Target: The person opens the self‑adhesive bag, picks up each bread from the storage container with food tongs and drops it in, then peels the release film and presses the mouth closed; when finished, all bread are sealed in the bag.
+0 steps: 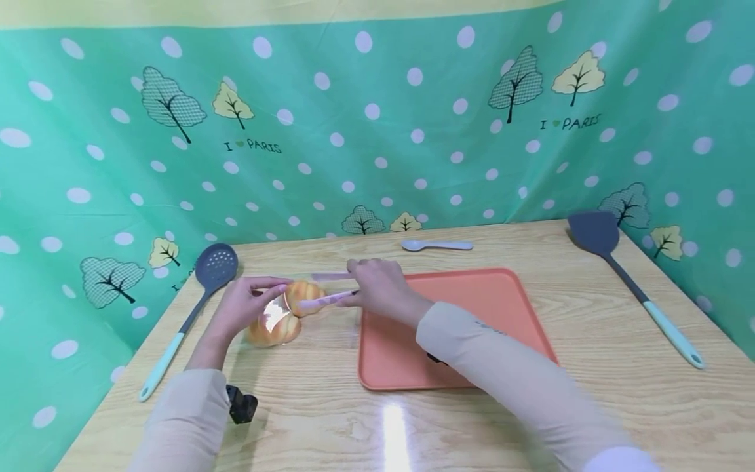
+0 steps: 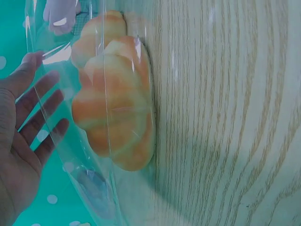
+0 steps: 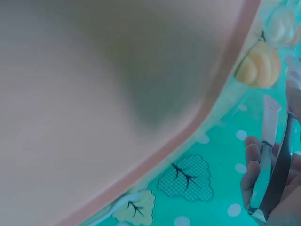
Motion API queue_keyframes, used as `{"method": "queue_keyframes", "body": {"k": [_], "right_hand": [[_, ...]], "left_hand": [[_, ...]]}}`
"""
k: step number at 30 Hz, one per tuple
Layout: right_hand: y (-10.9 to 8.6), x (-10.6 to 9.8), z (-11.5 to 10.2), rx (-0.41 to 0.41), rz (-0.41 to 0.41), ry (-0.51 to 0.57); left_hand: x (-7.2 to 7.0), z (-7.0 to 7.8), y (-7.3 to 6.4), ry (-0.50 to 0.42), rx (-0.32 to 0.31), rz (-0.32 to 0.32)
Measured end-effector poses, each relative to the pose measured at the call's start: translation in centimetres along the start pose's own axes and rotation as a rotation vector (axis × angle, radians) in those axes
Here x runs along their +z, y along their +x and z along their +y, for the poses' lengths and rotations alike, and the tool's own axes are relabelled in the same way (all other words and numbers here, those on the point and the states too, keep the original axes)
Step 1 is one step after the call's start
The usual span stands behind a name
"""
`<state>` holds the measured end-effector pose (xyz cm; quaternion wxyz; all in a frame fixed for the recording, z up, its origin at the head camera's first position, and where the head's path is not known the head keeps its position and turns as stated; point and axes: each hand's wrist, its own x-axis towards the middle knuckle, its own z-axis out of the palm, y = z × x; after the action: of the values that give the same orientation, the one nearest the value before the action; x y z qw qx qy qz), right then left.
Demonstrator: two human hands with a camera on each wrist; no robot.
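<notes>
Two bread rolls (image 1: pixel 305 295) with ridged golden crusts lie together on the left of the table, seen through a clear plastic cover (image 2: pixel 57 54). My left hand (image 1: pixel 246 303) pinches the edge of this cover, its thumb and fingers on opposite sides in the left wrist view. From the right, my right hand (image 1: pixel 380 288) holds a pair of tongs (image 3: pixel 275 174) with metal arms and pale purple tips. The tongs' tips are spread apart, and one overlaps the farther roll in the head view. Nothing shows between them.
A pink tray (image 1: pixel 466 288) lies under my right forearm. At the left is a skimmer (image 1: pixel 217 265) with a mint handle; a turner (image 1: pixel 596 233) lies at the right. A small lilac spoon (image 1: pixel 438 245) rests near the polka-dot curtain (image 1: pixel 377 151) behind the table.
</notes>
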<state>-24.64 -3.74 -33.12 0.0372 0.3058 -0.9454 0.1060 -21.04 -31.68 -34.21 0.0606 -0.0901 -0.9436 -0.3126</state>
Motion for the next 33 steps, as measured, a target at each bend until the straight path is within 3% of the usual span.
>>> {"method": "queue_keyframes", "body": {"k": [9, 21, 28, 33], "right_hand": [[-2.8, -2.6, 2.5, -0.003, 0.009, -0.040], [-7.0, -5.1, 6.1, 0.016, 0.078, 0.036], [-9.8, -6.4, 7.9, 0.105, 0.145, 0.146], [-11.7, -7.5, 9.6, 0.181, 0.183, 0.165]], "left_hand": [[0.0, -0.1, -0.2, 0.008, 0.006, 0.013], [0.0, 0.3, -0.2, 0.016, 0.007, 0.013], [0.1, 0.3, -0.2, 0.040, 0.018, 0.016], [0.1, 0.3, -0.2, 0.033, 0.011, 0.013]]}}
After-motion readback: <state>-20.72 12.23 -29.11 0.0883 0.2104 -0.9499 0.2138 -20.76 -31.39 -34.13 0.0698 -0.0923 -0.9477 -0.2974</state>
